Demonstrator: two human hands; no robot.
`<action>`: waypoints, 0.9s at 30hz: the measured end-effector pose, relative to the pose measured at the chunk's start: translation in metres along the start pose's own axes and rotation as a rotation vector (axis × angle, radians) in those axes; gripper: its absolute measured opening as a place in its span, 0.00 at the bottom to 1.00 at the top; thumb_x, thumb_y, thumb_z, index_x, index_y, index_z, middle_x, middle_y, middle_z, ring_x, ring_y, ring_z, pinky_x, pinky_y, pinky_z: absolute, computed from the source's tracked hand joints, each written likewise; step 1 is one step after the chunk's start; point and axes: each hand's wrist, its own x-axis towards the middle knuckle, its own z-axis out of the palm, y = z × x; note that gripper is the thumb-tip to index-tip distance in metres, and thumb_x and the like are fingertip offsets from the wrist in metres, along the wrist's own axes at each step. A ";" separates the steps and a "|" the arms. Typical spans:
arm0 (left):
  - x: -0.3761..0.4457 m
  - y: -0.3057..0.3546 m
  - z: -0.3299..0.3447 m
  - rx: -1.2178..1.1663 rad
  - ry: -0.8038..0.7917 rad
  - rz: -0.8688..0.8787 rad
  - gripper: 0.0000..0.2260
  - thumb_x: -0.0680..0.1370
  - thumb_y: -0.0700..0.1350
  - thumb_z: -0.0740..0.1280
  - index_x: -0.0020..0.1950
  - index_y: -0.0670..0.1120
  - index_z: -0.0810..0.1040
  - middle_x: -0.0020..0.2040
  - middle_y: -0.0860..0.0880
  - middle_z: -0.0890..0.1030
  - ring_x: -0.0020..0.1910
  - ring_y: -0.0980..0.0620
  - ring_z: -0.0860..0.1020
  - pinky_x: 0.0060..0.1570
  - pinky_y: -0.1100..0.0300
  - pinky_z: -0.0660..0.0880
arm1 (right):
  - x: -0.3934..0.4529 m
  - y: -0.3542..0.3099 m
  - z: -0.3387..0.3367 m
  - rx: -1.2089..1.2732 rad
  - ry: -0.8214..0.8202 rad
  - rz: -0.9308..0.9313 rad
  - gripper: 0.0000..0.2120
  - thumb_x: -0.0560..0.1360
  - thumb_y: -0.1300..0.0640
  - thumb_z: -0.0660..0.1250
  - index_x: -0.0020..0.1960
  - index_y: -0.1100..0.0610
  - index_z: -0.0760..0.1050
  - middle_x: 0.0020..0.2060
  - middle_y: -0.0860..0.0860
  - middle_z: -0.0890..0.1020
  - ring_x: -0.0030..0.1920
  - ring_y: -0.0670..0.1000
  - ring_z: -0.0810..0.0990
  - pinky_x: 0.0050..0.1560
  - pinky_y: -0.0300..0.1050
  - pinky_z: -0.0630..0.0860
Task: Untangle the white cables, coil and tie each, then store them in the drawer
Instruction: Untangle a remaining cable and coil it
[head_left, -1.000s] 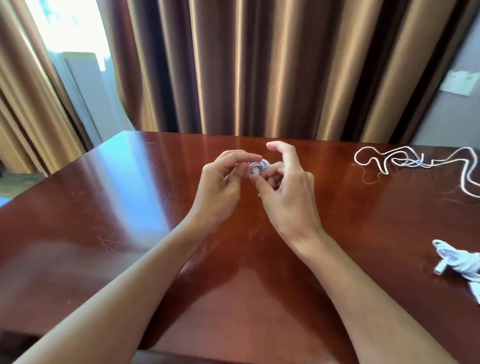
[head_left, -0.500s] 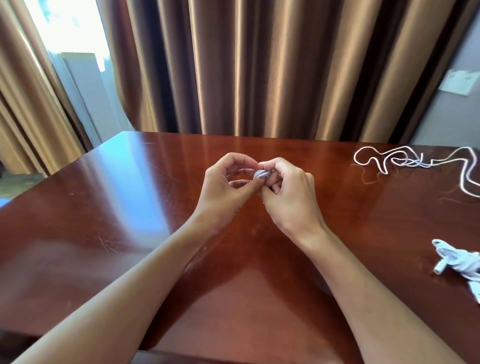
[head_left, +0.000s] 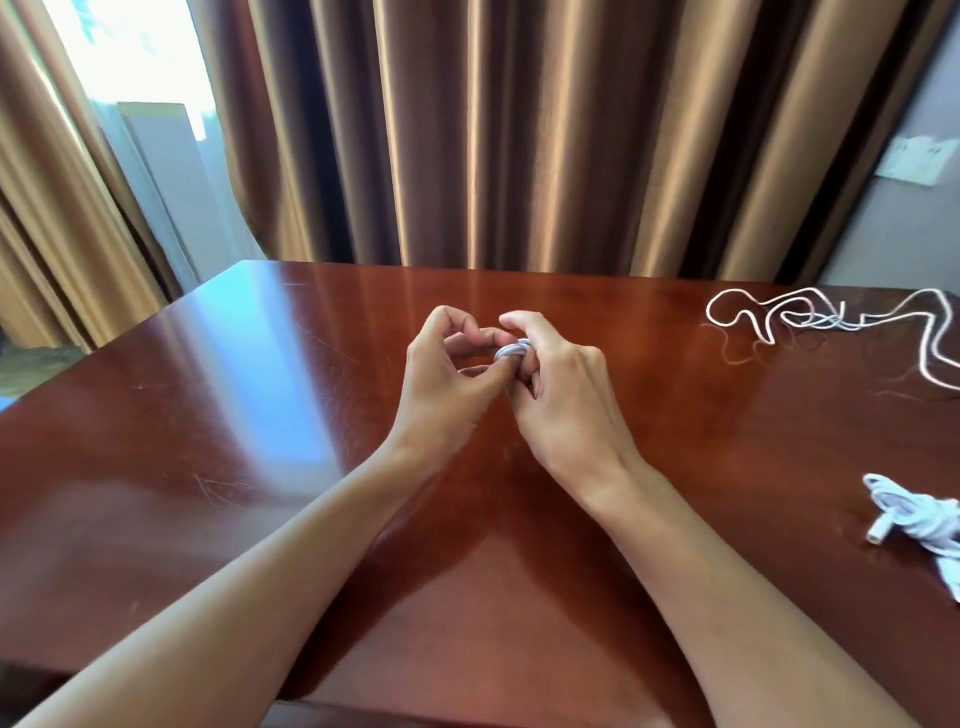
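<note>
White cable coil (head_left: 511, 349), small and tightly wound, is held above the middle of the bench (head_left: 260, 415), pinched between the two hands. Left hand (head_left: 447, 384): fingers curled, thumb and fingertips closed on the near-left side of the coil. Right hand (head_left: 563, 395): fingers curled round the coil's right side, index finger arched over its top; the coil is largely hidden by the fingers, so any tie cannot be told. Both forearms are extended from the near edge and converge at the coil. Loose white cable (head_left: 831, 322): laid in open loops on the bench at the far right, well apart from the hands, running off the right edge of the view. Bundled white cable (head_left: 919, 519): lying on the bench at the near right edge, one plug end pointing left, partly cut off by the frame. Bench surface: glossy reddish-brown wood, fine scratches visible. Brown curtains (head_left: 519, 130) are hung behind the bench; a wall socket plate (head_left: 911, 161) is seen at the upper right.
</note>
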 end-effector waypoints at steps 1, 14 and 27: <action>0.000 0.000 0.001 0.014 0.005 -0.010 0.17 0.73 0.28 0.72 0.44 0.45 0.66 0.43 0.47 0.84 0.42 0.56 0.83 0.44 0.64 0.77 | -0.001 -0.001 0.001 -0.012 -0.018 -0.006 0.25 0.74 0.70 0.70 0.69 0.56 0.75 0.46 0.50 0.86 0.50 0.53 0.84 0.52 0.47 0.79; 0.000 -0.011 0.006 0.115 0.187 -0.070 0.18 0.73 0.36 0.70 0.37 0.50 0.61 0.38 0.47 0.79 0.37 0.54 0.74 0.38 0.47 0.75 | -0.007 -0.006 0.014 -0.413 -0.002 -0.172 0.17 0.76 0.65 0.70 0.63 0.56 0.76 0.47 0.50 0.85 0.49 0.54 0.81 0.36 0.46 0.73; 0.008 0.008 -0.007 -0.260 0.010 -0.238 0.17 0.77 0.26 0.66 0.42 0.46 0.64 0.41 0.46 0.80 0.38 0.52 0.82 0.43 0.55 0.81 | 0.002 0.012 0.002 -0.131 0.160 -0.061 0.19 0.72 0.55 0.77 0.61 0.56 0.80 0.51 0.51 0.75 0.53 0.49 0.75 0.54 0.36 0.72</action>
